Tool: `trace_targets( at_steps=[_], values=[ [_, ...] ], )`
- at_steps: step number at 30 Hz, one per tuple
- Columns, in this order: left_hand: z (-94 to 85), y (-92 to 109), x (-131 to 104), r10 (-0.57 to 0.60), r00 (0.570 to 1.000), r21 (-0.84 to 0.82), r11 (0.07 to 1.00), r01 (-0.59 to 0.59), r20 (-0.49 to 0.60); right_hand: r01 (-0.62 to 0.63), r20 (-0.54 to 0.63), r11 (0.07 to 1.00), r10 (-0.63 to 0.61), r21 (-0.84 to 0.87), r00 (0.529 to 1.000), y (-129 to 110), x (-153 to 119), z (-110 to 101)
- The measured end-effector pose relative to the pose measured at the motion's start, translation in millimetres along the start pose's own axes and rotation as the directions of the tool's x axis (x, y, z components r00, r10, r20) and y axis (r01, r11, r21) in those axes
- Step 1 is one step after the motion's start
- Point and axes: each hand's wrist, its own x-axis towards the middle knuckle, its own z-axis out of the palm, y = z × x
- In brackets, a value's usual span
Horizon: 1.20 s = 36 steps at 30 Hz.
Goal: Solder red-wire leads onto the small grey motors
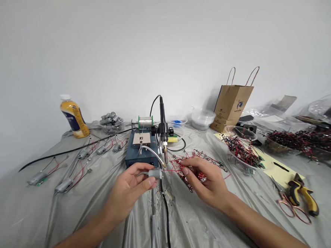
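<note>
My left hand [139, 180] pinches a small grey motor [155, 173] below the tip of an upright soldering iron [164, 139]. A red wire [171, 170] runs from the motor's right side toward my right hand [198, 170], whose thumb and index finger are closed around its end. Beneath and behind my right hand lies a pile of red wires with small metal parts [209, 158]. A curved metal solder tube [153, 151] ends just above the motor, coming from the blue soldering station [129, 150].
Wired motors [64, 185] lie at left, near a yellow bottle [74, 118] and a bowl of motors [111, 121]. At right are a paper bag [230, 105], bowls of wired parts [244, 156], scissors [288, 202] and yellow-black pliers [303, 196]. A black cable [167, 221] crosses the front.
</note>
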Motion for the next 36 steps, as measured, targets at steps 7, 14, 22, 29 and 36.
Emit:
trace_targets(
  at_steps=[7,14,22,29,36],
  values=[
    [-2.7,3.3,-7.1,-0.086,0.996,0.014,0.996,0.086,0.026,-0.211,-0.12,0.977,0.214,0.039,0.969,20.6,5.5,-15.1],
    [-7.8,14.0,-24.3,-0.279,0.926,-0.04,0.953,0.299,0.256,-0.499,-0.014,0.792,0.528,-0.353,0.849,65.9,25.9,-56.6],
    [-11.2,9.4,-26.9,-0.35,0.892,-0.184,0.893,0.41,0.287,-0.418,0.217,0.623,0.692,-0.661,0.688,48.6,-4.9,-100.7],
    [-16.6,16.7,-25.2,-0.324,0.867,-0.271,0.857,0.438,0.378,-0.29,0.236,0.474,0.774,-0.832,0.588,65.0,-17.5,-87.9],
    [-15.3,19.8,-25.4,-0.311,0.871,-0.237,0.878,0.417,0.382,-0.251,0.181,0.345,0.844,-0.904,0.505,80.2,-15.2,-80.1]
  ],
)
